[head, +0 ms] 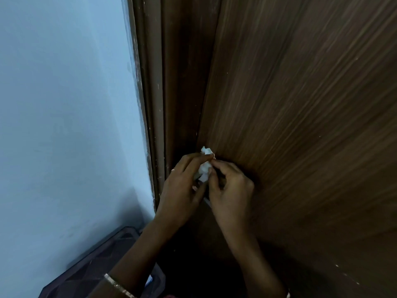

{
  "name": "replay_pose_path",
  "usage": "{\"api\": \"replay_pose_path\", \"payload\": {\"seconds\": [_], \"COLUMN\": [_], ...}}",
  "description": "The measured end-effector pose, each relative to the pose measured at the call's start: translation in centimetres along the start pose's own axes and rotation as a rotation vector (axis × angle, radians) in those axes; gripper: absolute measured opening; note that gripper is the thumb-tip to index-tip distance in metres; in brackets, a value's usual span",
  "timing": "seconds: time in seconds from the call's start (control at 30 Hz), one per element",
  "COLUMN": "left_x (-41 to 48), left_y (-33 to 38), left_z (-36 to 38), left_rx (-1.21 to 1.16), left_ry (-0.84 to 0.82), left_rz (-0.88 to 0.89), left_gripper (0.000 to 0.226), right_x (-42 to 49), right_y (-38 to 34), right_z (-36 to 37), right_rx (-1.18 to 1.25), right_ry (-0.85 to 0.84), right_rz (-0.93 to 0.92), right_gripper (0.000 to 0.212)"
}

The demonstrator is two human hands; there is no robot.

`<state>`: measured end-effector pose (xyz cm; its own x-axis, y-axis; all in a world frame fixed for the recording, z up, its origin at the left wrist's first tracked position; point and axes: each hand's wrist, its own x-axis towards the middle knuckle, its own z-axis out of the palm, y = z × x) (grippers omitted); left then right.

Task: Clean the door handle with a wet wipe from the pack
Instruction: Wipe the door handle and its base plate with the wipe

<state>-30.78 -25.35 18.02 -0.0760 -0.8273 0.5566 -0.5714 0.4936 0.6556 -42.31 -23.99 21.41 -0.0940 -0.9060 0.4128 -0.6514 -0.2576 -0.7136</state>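
A crumpled white wet wipe (205, 166) is pinched between my two hands, close against the brown wooden door (300, 104). My left hand (182, 190) wraps its fingers over the wipe from the left. My right hand (232, 188) grips the wipe from the right, fingers curled. The door handle is almost fully hidden behind my hands; only a thin metal sliver (207, 201) shows between them. The wipe pack is not visible.
The dark brown door frame (154, 104) runs along the door's left edge. A pale blue wall (64, 104) fills the left side. A dark patterned object (103, 261) lies low at the bottom left, below my left forearm.
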Motion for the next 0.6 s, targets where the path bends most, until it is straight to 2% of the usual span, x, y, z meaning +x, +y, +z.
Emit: {"api": "replay_pose_path", "payload": {"seconds": [0.13,0.23,0.37,0.43,0.6], "left_x": [0.8,1.6,2.7,2.7,1.9], "left_y": [-0.7,-1.1,-1.5,-1.7,-1.3], "left_z": [0.9,1.0,1.0,1.1,1.9], "left_rx": [0.116,0.136,0.16,0.192,0.215], "left_ry": [0.077,0.145,0.149,0.127,0.156], "left_rz": [0.015,0.043,0.214,0.177,-0.078], "left_gripper": [0.037,0.028,0.019,0.023,0.025], "right_x": [-0.9,-2.9,-4.9,-5.3,-5.8], "right_y": [0.2,1.5,3.8,4.3,4.2], "right_z": [-1.5,-2.3,-2.6,-2.5,-1.8], "right_rx": [0.124,0.016,-0.182,-0.136,-0.088], "right_ry": [-0.093,-0.077,-0.217,-0.26,-0.23], "right_rz": [0.002,-0.006,0.059,0.12,0.176], "right_gripper": [0.037,0.034,0.035,0.035,0.029]}}
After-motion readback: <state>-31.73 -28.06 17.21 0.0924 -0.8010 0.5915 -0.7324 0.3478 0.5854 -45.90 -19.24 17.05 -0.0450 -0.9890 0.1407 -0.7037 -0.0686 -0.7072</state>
